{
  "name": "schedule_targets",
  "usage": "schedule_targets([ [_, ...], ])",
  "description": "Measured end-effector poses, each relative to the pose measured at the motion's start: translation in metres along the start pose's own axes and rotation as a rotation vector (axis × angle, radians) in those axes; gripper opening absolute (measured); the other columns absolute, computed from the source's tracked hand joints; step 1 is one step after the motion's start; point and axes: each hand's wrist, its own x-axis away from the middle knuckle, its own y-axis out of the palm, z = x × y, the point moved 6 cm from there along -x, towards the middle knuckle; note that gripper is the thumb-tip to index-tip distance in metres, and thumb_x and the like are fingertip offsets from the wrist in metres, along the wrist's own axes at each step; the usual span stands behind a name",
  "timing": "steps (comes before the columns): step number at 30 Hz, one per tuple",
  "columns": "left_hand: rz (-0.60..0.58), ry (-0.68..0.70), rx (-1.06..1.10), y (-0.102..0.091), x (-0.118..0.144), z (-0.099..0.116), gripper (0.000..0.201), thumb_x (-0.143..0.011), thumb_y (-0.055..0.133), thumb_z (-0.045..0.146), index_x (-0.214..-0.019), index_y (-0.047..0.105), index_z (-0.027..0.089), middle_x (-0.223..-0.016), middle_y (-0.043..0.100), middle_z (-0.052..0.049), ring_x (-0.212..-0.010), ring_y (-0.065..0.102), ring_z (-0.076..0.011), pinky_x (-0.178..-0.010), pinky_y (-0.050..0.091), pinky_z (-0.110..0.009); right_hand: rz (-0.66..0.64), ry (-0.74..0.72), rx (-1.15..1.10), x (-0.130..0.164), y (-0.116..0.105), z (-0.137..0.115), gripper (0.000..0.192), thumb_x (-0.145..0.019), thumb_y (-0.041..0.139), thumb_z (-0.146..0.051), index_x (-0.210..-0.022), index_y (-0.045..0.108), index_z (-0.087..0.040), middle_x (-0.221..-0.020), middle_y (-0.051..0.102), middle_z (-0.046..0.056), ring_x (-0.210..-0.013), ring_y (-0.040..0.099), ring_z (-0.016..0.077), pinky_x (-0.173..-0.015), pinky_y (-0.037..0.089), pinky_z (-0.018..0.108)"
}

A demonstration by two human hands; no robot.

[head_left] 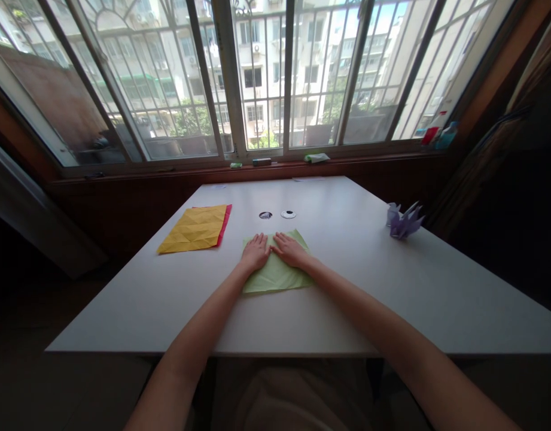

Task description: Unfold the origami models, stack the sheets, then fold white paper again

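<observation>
A creased sheet of light green paper point(277, 276) lies flat on the white table in front of me. My left hand point(256, 251) rests palm down on its upper left part, fingers stretched out. On the upper right part lies my right hand point(289, 248), also flat, its fingers pointing up and to the left. The two hands almost meet at the middle of the sheet. Parts of the paper are hidden under my hands and wrists.
Left on the white table point(356, 323) lies a creased yellow sheet point(194, 228) over a red sheet point(224, 226). Purple folded-paper figures point(404, 222) stand at the right edge. Beyond my hands are two round fittings, one a cable hole point(265, 215). Small items line the windowsill point(275, 166).
</observation>
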Motion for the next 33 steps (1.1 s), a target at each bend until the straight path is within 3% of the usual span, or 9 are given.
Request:
schedule_targets([
  [5, -0.04, -0.074, -0.003, -0.006, 0.01, -0.029, 0.056, -0.089, 0.02, 0.04, -0.136, 0.027, 0.01, -0.145, 0.024, -0.009, -0.133, 0.02, -0.0216, -0.108, 0.02, -0.037, -0.029, 0.196, 0.001, 0.021, -0.002, 0.048, 0.066, -0.088, 0.021, -0.052, -0.137, 0.026, -0.007, -0.144, 0.023, 0.015, -0.133, 0.019, 0.0243, -0.107, 0.021, 0.039],
  [10, -0.03, -0.088, -0.025, -0.016, 0.02, -0.03, 0.055, -0.089, 0.024, 0.041, -0.134, 0.031, 0.011, -0.143, 0.027, -0.011, -0.132, 0.024, -0.0217, -0.106, 0.021, -0.036, -0.061, 0.245, 0.012, 0.03, -0.008, 0.07, 0.064, -0.087, 0.023, -0.053, -0.138, 0.026, -0.015, -0.145, 0.023, 0.008, -0.133, 0.02, 0.0209, -0.106, 0.021, 0.041],
  [13, 0.053, -0.07, -0.144, -0.035, 0.03, -0.016, 0.055, -0.086, 0.031, 0.048, -0.119, 0.051, 0.008, -0.125, 0.05, -0.018, -0.117, 0.045, -0.0283, -0.096, 0.031, -0.04, -0.012, 0.29, 0.044, 0.024, -0.025, 0.074, 0.063, -0.084, 0.038, -0.049, -0.134, 0.032, -0.011, -0.143, 0.027, 0.015, -0.131, 0.026, 0.0272, -0.104, 0.023, 0.045],
  [15, 0.078, -0.082, -0.228, -0.049, 0.035, -0.006, 0.058, -0.086, 0.029, 0.051, -0.092, 0.065, 0.005, -0.094, 0.064, -0.021, -0.095, 0.057, -0.0297, -0.084, 0.037, -0.041, 0.068, 0.311, 0.072, 0.019, -0.043, 0.07, 0.057, -0.084, 0.043, -0.038, -0.132, 0.033, -0.008, -0.142, 0.027, 0.019, -0.13, 0.026, 0.0289, -0.104, 0.021, 0.046],
  [18, 0.171, -0.077, -0.265, -0.068, 0.038, 0.011, 0.053, -0.088, 0.031, 0.044, -0.078, 0.067, 0.006, -0.076, 0.064, -0.019, -0.082, 0.059, -0.0286, -0.076, 0.039, -0.04, 0.182, 0.282, 0.088, 0.018, -0.063, 0.049, 0.045, -0.087, 0.036, -0.024, -0.129, 0.035, -0.009, -0.138, 0.036, 0.017, -0.126, 0.033, 0.024, -0.103, 0.025, 0.037],
  [21, 0.242, 0.085, -0.186, -0.071, 0.035, 0.036, 0.038, -0.088, 0.033, 0.03, -0.08, 0.065, 0.01, -0.078, 0.064, -0.014, -0.081, 0.059, -0.0233, -0.078, 0.04, -0.037, 0.224, 0.243, 0.09, 0.032, -0.065, 0.017, 0.035, -0.088, 0.034, -0.022, -0.119, 0.044, -0.012, -0.121, 0.053, 0.015, -0.11, 0.05, 0.0232, -0.089, 0.039, 0.033],
  [26, 0.149, 0.45, 0.026, -0.046, 0.037, 0.067, 0.023, -0.085, 0.04, 0.023, -0.099, 0.057, 0.017, -0.099, 0.062, -0.006, -0.093, 0.057, -0.0174, -0.079, 0.043, -0.027, 0.172, 0.181, 0.09, 0.062, -0.043, -0.017, 0.022, -0.086, 0.037, -0.019, -0.095, 0.056, -0.014, -0.087, 0.065, 0.013, -0.082, 0.061, 0.0227, -0.069, 0.044, 0.03],
  [30, 0.158, 0.263, -0.038, -0.033, 0.036, 0.062, 0.024, -0.086, 0.037, 0.025, -0.086, 0.059, 0.015, -0.088, 0.062, -0.009, -0.087, 0.058, -0.0219, -0.076, 0.045, -0.033, 0.166, 0.086, 0.056, 0.062, -0.033, -0.018, 0.022, -0.083, 0.037, -0.012, -0.094, 0.057, -0.013, -0.091, 0.065, 0.01, -0.087, 0.059, 0.0204, -0.076, 0.044, 0.029],
  [33, 0.19, 0.147, -0.008, -0.027, 0.033, 0.06, 0.026, -0.086, 0.037, 0.023, -0.095, 0.057, 0.01, -0.098, 0.061, -0.013, -0.097, 0.055, -0.0228, -0.085, 0.043, -0.034, 0.203, 0.032, 0.027, 0.052, -0.026, -0.014, 0.025, -0.083, 0.036, -0.012, -0.096, 0.058, -0.012, -0.101, 0.062, 0.01, -0.098, 0.054, 0.02, -0.087, 0.041, 0.03],
])
